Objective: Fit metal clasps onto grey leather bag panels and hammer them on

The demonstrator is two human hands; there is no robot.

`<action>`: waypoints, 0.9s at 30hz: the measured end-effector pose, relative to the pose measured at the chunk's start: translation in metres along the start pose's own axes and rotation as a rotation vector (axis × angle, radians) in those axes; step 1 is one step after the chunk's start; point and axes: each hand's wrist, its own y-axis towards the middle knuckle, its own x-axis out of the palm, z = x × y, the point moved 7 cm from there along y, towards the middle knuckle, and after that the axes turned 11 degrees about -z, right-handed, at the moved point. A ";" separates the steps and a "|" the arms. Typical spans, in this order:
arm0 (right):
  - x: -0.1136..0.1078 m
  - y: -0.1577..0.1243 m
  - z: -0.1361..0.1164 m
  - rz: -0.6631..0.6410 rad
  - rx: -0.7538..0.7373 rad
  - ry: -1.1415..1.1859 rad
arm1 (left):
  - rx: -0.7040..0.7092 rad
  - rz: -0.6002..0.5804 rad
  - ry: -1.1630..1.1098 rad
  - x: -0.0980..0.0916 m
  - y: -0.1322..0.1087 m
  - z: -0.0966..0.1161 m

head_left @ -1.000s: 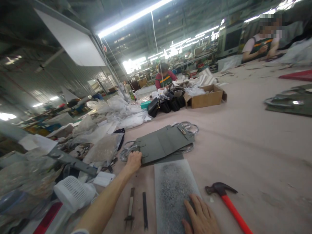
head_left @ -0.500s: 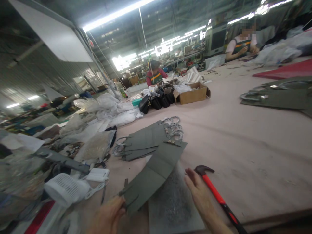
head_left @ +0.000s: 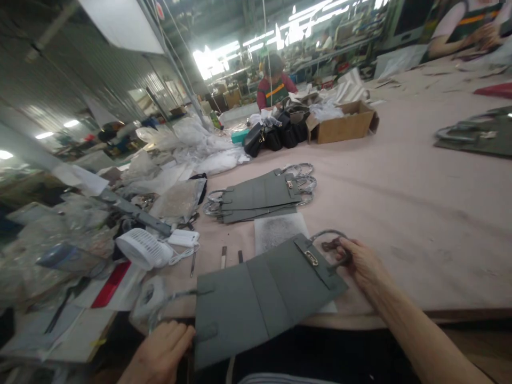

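A flat grey-green bag panel [head_left: 260, 293] with a handle at each end and a metal clasp is held over the table's front edge. My left hand [head_left: 164, 346] is closed at its left end, by the left handle. The fingers of my right hand [head_left: 360, 258] are wrapped round the right handle [head_left: 330, 233]. Behind the panel's right end shows the dark head of a hammer [head_left: 331, 244]. A pale stained slab [head_left: 278, 229] lies partly under the panel. Beyond it rests a stack of similar panels [head_left: 260, 193] with wrapped handles.
Left are a white fan [head_left: 140, 248], a white box [head_left: 184, 238], small tools and plastic bags [head_left: 180, 144]. Farther back stand black bags [head_left: 276, 133] and a cardboard box [head_left: 344, 125]. More panels [head_left: 480, 133] lie right. Two people sit across the table.
The panel has come toward me, swung round and shows its clasp side. My right hand, earlier open beside the hammer, has closed on a handle. The view has shifted.
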 end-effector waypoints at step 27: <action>0.028 -0.169 0.170 -0.200 0.454 -0.059 | -0.600 0.087 -0.807 0.125 0.211 0.023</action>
